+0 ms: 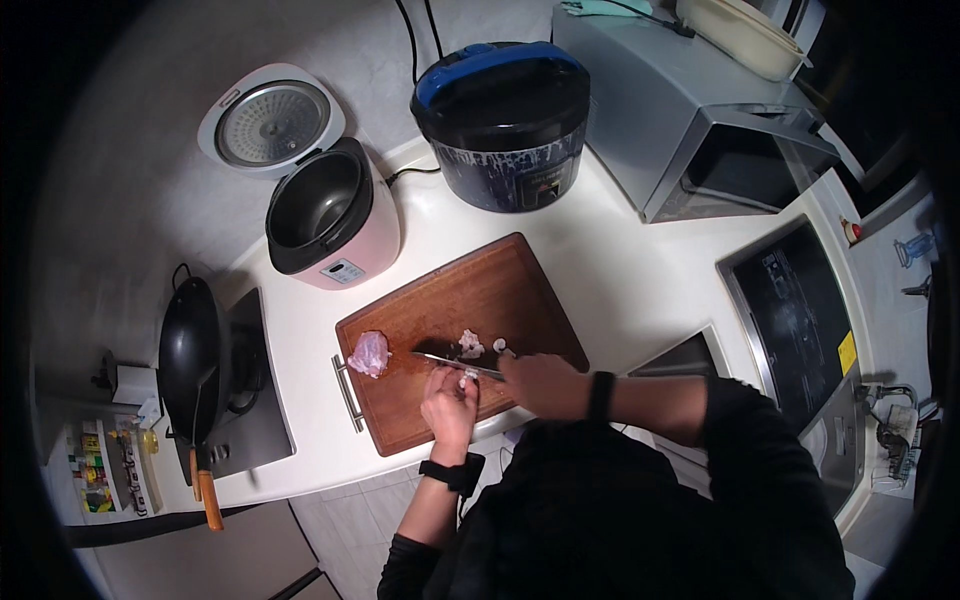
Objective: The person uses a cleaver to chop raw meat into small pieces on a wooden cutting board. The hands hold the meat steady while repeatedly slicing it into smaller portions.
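Observation:
My right hand grips a kitchen knife, its blade pointing left across a wooden cutting board. Close under the blade, my left hand has its fingers bent over a small pale piece, perhaps meat or fat. Just beyond the knife sits a little heap of chopped pale bits. One small white piece lies by itself to the right of the heap. Near the board's left edge rests a lump of raw pink meat. The knife's handle is hidden inside my right hand.
A pink rice cooker with its lid raised stands behind the board. Beside it are a dark blue-handled cooker and a microwave oven. At the left a black wok sits over the stove; its wooden handle reaches past the counter edge.

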Demonstrator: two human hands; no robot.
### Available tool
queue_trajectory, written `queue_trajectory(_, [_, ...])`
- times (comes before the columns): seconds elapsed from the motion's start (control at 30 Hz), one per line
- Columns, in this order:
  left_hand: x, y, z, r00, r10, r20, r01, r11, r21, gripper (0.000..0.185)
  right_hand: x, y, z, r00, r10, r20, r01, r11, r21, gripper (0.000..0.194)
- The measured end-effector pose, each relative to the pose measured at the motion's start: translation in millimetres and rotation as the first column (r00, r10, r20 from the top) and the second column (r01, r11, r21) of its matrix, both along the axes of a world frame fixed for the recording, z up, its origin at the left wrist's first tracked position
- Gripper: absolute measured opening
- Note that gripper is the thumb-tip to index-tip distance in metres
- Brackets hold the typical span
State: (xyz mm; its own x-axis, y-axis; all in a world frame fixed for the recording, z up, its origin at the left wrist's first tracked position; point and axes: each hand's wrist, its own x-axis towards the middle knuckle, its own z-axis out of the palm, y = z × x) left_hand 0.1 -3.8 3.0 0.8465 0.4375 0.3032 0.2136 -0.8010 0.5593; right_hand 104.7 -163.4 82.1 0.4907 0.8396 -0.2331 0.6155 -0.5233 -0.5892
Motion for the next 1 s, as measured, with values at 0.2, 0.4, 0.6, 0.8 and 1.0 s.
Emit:
queue_trajectory(0.2, [2.2, -0.8, 2.5, 0.998, -0.012, 0.056, 0.008, 0.997, 0.071, 0.008, 6.5, 16.4, -7.6, 0.999, 0.0, 0.038, -0.003, 0.997, 0.072, 0.034])
queue_trajectory(0.4, [-11.0, -4.8, 13.7, 0.997, 0.018, 0.079, -0.014, 0.999, -0.044, 0.029, 17.2, -24.1, 3.0, 0.998, -0.065, -0.007, 0.064, 0.994, -0.089, 0.039])
queue_trajectory(0.6, [-16.6, 0.4, 15.9, 0.996, 0.007, 0.093, -0.008, 1.0, 0.018, 0.022, 9.5, -24.5, 20.0, 0.998, -0.055, -0.003, 0.055, 0.998, -0.038, 0.04])
queue_trajectory(0.8, [-12.7, -0.7, 6.8, 0.995, 0.0, 0.096, -0.002, 1.0, 0.023, 0.013, 0.1, -27.3, 17.7, 0.999, 0.005, 0.04, -0.004, 0.999, -0.037, 0.041])
queue_trajectory(1.0, [-10.4, 1.9, 1.4, 0.997, 0.004, 0.079, -0.004, 1.0, -0.002, 0.011, -1.5, -23.9, 6.1, 0.999, 0.033, 0.019, -0.032, 0.998, -0.06, 0.029])
